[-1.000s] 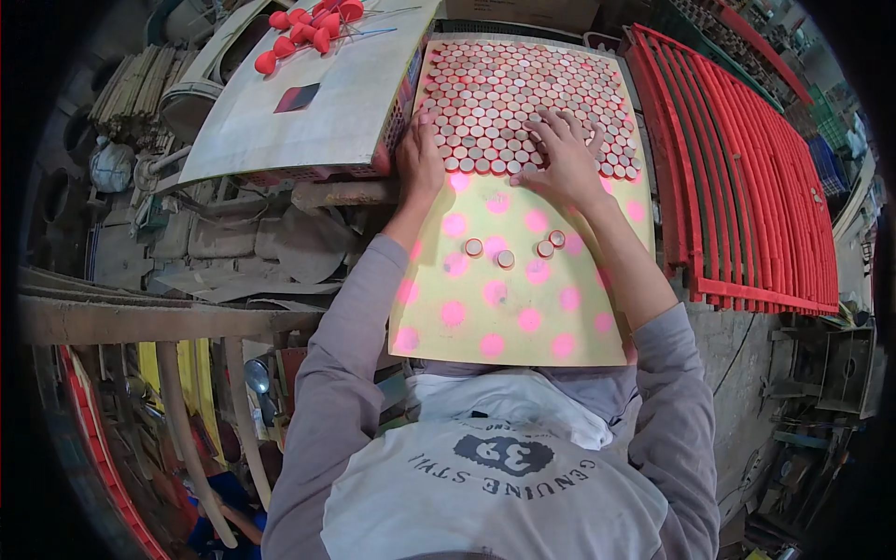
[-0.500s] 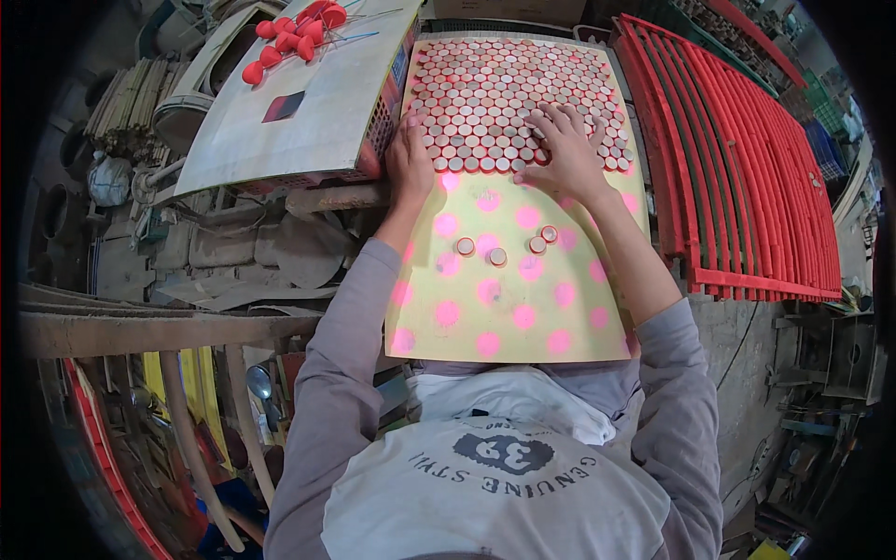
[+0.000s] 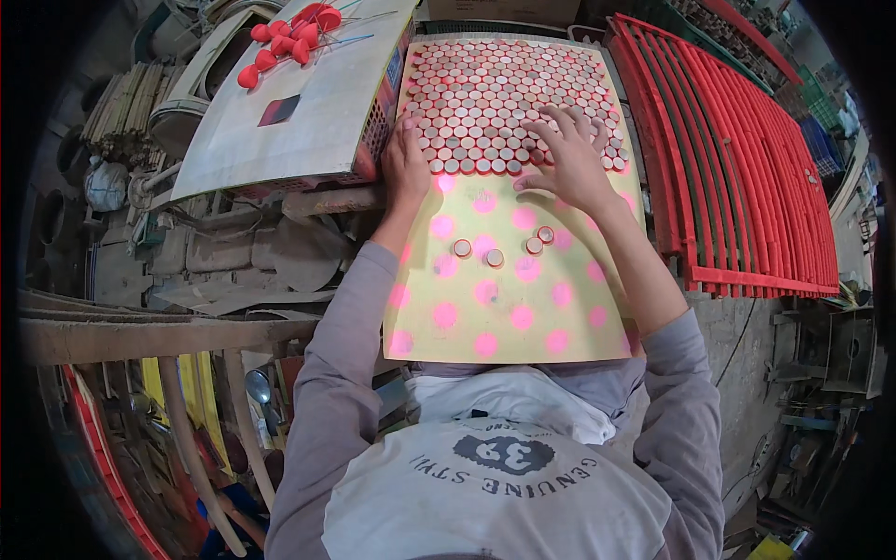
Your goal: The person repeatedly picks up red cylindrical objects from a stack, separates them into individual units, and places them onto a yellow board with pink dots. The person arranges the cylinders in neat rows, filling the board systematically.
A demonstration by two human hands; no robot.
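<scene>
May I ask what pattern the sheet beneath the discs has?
The sheet is pale yellow with pink spots: head view.

free board (image 3: 467, 287) around loose discs (image 3: 495, 258)

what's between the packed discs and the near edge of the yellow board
In the head view, four loose red-rimmed discs lie there on the pink-spotted board; the right hand and forearm reach over its right side.

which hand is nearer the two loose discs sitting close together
Right. The right hand is beyond the two discs and slightly right; the left hand is farther, beyond and well left.
</scene>
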